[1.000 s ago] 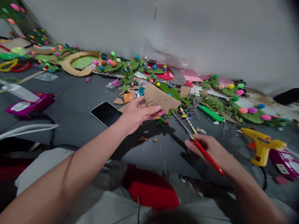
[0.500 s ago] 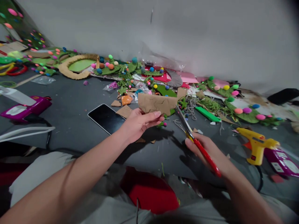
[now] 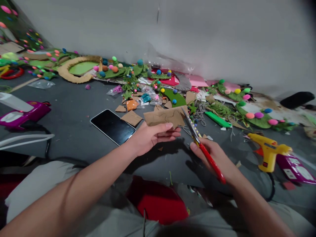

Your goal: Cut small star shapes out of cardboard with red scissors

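Between the thumb and fingers of my left hand (image 3: pixel 154 136) is a piece of brown cardboard (image 3: pixel 164 117) with lines drawn on it and an uneven lower edge. My right hand (image 3: pixel 214 156) is closed around the red handle of a pair of scissors (image 3: pixel 197 138), whose blades point up and left. The blade tips reach the cardboard's right end; whether they grip it I cannot tell. Under and beside my left wrist lies a phone (image 3: pixel 112 126) with a dark screen. A cardboard scrap (image 3: pixel 131 117) overlaps the phone's upper edge.
A yellow glue gun (image 3: pixel 269 149) and a purple device (image 3: pixel 295 169) stand at the right. Another purple device (image 3: pixel 26 113) is at the left. Along the wall lie green felt pieces with pompoms (image 3: pixel 259 115), a beige ring (image 3: pixel 74 77), green yarn (image 3: pixel 219 110) and a green comb (image 3: pixel 217 119).
The cardboard has dropped lower and tilted, its right end now higher. The scissors have shifted slightly left, with their tips now over the cardboard's right end. The view has shifted slightly.
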Demonstrator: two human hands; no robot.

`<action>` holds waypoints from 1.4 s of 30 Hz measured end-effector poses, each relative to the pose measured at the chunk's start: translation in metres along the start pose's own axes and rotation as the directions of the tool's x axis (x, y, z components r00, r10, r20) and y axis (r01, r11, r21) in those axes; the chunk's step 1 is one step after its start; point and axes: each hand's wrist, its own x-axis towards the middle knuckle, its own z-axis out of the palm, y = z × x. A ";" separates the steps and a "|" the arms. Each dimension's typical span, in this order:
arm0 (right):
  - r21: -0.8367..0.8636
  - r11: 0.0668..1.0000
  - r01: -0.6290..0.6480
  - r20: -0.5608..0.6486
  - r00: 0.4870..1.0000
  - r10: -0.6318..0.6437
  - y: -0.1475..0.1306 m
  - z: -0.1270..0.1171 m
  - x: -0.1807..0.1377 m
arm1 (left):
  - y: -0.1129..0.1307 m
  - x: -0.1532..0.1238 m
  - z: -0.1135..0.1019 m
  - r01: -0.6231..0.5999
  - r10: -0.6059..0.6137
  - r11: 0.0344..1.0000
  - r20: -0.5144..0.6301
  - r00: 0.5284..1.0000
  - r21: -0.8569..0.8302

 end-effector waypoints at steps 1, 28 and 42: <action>0.002 1.000 -0.003 -0.001 1.000 0.003 0.000 0.000 0.000 | 0.000 0.000 0.000 0.004 -0.004 1.000 0.002 1.000 -0.013; -0.015 1.000 0.014 -0.040 0.999 -0.015 -0.002 -0.002 -0.001 | -0.005 0.000 0.001 -0.045 0.046 0.999 0.025 0.999 -0.014; -0.076 0.996 0.052 -0.159 0.985 -0.064 0.007 0.007 0.013 | -0.007 0.000 0.002 -0.051 0.051 0.998 0.002 0.999 -0.026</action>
